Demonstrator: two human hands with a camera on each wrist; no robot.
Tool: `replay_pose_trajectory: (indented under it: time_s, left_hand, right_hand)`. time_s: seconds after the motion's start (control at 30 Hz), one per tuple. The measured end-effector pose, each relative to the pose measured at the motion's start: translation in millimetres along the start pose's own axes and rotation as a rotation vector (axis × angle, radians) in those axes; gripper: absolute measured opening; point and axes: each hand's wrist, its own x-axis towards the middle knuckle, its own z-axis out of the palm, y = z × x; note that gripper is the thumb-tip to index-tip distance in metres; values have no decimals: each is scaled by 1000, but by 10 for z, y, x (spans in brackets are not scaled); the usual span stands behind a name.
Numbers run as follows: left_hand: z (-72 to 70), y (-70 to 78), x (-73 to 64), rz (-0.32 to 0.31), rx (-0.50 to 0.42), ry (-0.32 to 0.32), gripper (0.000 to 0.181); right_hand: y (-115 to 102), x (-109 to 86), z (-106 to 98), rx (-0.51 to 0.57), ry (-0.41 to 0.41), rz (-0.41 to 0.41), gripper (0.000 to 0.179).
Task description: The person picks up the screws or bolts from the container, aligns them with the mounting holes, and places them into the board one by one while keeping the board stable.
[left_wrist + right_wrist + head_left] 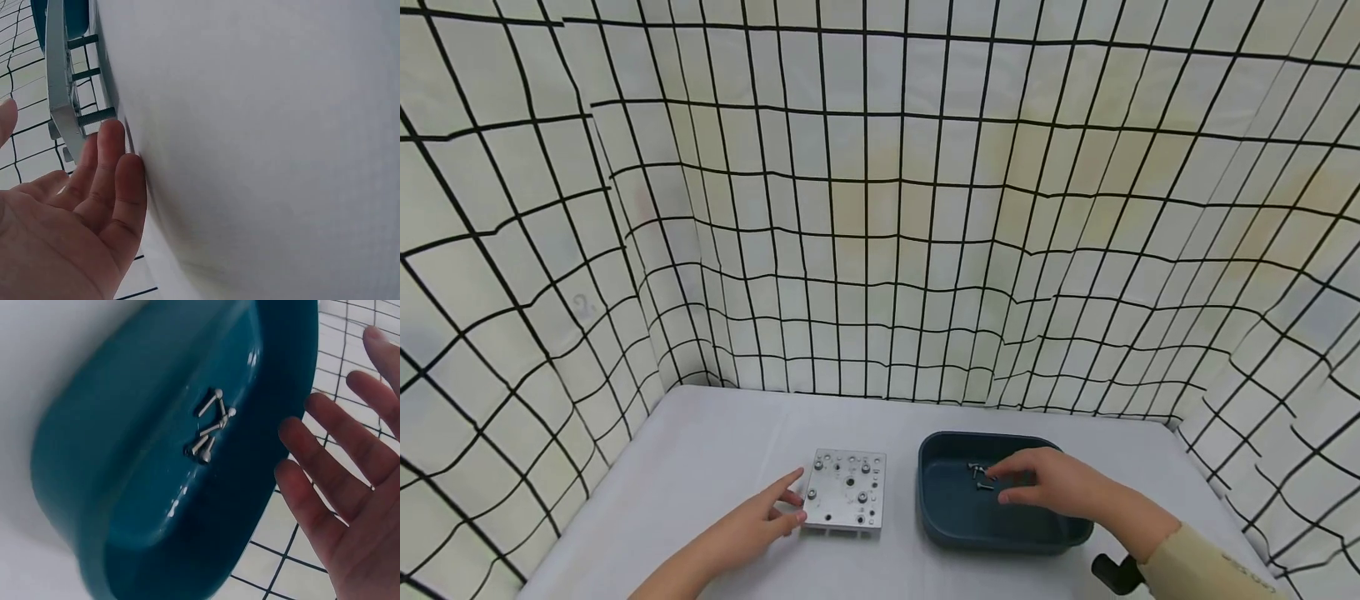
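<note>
A square silver metal plate (pixel 833 507), drilled with holes and carrying several socket-head screws, stands on the white table. Screw shanks (pixel 94 117) poke out beneath it in the left wrist view. Beside its left edge is my left hand (pixel 747 527), fingers loosely spread and fingertips right at the edge. My right hand (pixel 1054 482) hovers over a dark teal plastic bin (pixel 985 546), fingers relaxed and holding nothing. Several small metal screws (pixel 209 403) lie in a loose cluster on the bin's floor, partly hidden by my fingers in the head view.
A black object (pixel 1116 573) sits by my right forearm, near the bin's front right corner. White walls with a black grid (pixel 865 208) enclose the table (pixel 730 433) at the back and both sides. The bin stands a short way right of the plate.
</note>
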Motion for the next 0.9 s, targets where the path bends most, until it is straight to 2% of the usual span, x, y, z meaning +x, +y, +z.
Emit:
replay_pose_trajectory:
  time_s: [0.17, 0.37, 0.63, 0.8, 0.9]
  left_hand:
    - [-3, -18, 37, 6, -32, -16, 75]
    - [10, -26, 93, -21, -16, -32, 77]
    - [34, -39, 133, -57, 4, -46, 80]
    - [32, -39, 140, -46, 8, -62, 80]
    - [23, -47, 145, -39, 14, -61, 80]
  right_hand:
    - [69, 155, -61, 45, -73, 15, 35]
    - [157, 332, -88, 68, -145, 41, 28]
    - [234, 527, -60, -27, -193, 117, 20]
    - [238, 586, -5, -104, -193, 177, 17]
    - [237, 624, 39, -151, -197, 172, 17]
